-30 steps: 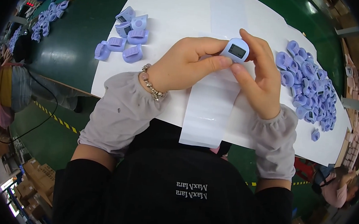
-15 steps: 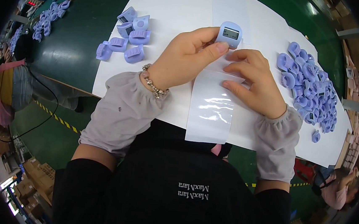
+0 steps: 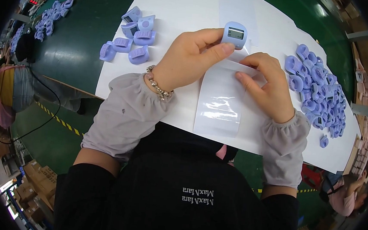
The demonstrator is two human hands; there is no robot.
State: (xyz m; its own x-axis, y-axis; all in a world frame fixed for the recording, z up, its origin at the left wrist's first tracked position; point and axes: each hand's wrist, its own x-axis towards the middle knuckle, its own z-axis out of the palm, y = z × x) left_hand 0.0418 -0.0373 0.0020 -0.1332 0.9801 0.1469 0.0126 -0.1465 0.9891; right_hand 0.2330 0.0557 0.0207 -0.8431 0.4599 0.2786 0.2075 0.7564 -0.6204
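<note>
My left hand [image 3: 187, 62] pinches a small light-blue digital finger counter [image 3: 235, 34] between thumb and fingers, its grey display facing up. Just below and to the right, my right hand [image 3: 269, 85] has thumb and fingers closed on the upper edge of a glossy clear plastic film sheet [image 3: 219, 107]. The film's top edge is lifted and curved, while its lower part lies near the table's front edge. To the left of my left hand sits a small group of purple-blue finger counters [image 3: 144, 37], some with ribbed straps upward.
A large pile of similar counters [image 3: 320, 89] covers the right side of the white tabletop [image 3: 171, 109]. More counters [image 3: 51, 20] lie on a green surface at far left. People sit at left and lower right; cardboard boxes [image 3: 40, 181] stand at lower left.
My right hand has closed on the film and drawn it up, away from the table's front edge. The left hand still holds the counter in nearly the same spot.
</note>
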